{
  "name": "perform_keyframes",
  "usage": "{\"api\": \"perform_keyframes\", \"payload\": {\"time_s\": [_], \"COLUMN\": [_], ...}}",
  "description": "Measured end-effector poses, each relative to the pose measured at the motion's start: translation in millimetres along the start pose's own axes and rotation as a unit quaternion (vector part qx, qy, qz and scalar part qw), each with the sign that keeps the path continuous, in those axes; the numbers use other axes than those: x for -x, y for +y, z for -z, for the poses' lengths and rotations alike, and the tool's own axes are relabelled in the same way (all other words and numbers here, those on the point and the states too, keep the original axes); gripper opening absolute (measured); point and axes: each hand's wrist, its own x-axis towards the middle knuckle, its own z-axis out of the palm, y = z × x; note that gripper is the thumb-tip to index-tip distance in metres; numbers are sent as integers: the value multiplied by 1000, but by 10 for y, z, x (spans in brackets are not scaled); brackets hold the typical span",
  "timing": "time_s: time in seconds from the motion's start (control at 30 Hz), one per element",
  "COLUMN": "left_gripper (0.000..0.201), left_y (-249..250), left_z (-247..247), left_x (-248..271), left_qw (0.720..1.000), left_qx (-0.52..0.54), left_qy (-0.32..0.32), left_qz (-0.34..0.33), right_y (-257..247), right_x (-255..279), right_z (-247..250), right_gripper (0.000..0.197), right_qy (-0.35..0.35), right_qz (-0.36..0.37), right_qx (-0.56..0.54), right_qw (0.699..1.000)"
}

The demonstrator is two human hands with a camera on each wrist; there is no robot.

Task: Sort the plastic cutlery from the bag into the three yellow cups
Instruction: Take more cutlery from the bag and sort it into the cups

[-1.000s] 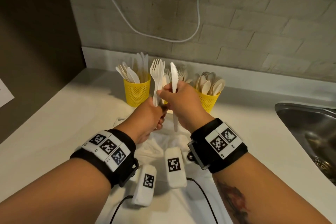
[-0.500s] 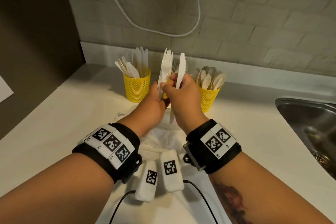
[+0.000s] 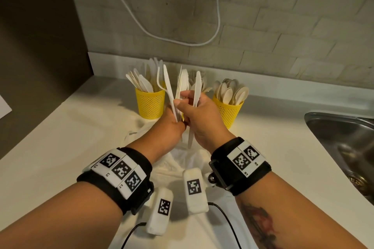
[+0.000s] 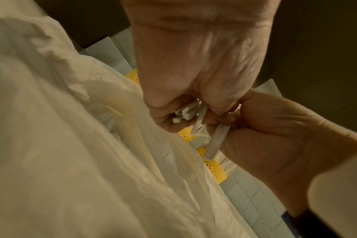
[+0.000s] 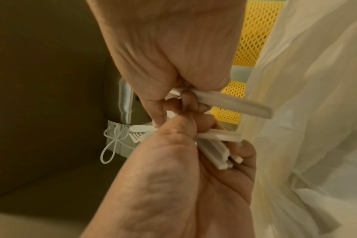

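So a mixed bunch of white cutlery (image 3: 178, 91) is being held upright by the left hand (image 3: 170, 125), fingers curled tight round the handles, just above the bag (image 3: 182, 159) that's lying crumpled on the counter (image 3: 60, 131). For this bit to go well, the bunch is probably best kept clamped low on the handles so the tops are being fanned out and each type can be told apart before anything is pulled.

Going left to right: the left cup (image 3: 150, 103) is being filled with knives, the middle cup (image 4: 185, 134) is mostly being hidden behind the hands, with fork tines poking up above it. One serrated knife (image 3: 196, 95) is being pinched by the right hand (image 3: 200, 119), fingers closed on its shaft while its fingertips are also touching the bunch. That knife is likely headed for the left cup, so a crossing reach is being called for, carefully, since the cups look light. The right cup (image 3: 227, 111) is being packed with spoons.

Texture-wise: the cups are being seen as yellow perforated mesh, tapered; the cutlery is smooth, thin, stiff plastic with ribbed handles; the bag is filmy and slippery-looking.
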Motion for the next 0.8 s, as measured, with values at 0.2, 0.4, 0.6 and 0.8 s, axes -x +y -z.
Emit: {"api": "perform_keyframes", "payload": {"time_s": [0.2, 0.4, 0.6, 0.8], "left_gripper": [54, 57, 32, 31], "left_y": [-107, -101, -30, 14], "left_z": [-69, -115, -57, -60], "left_x": [-31, 24, 104, 121], "left_qw": [1000, 998, 998, 989], "left_qx": [-20, -49, 43, 113], "left_qy": [8, 23, 37, 91], "left_qz": [-2, -20, 1, 15], "right_y": [76, 119, 113, 29], "right_x": [-62, -131, -82, -7], "right_z": [-51, -21, 35, 44], "right_gripper": [25, 37, 15, 16], "right_qy": [52, 112, 59, -10], "right_qz": [31, 29, 1, -45], "right_qx": [101, 132, 75, -30], "right_qw": [993, 984, 995, 998]}}
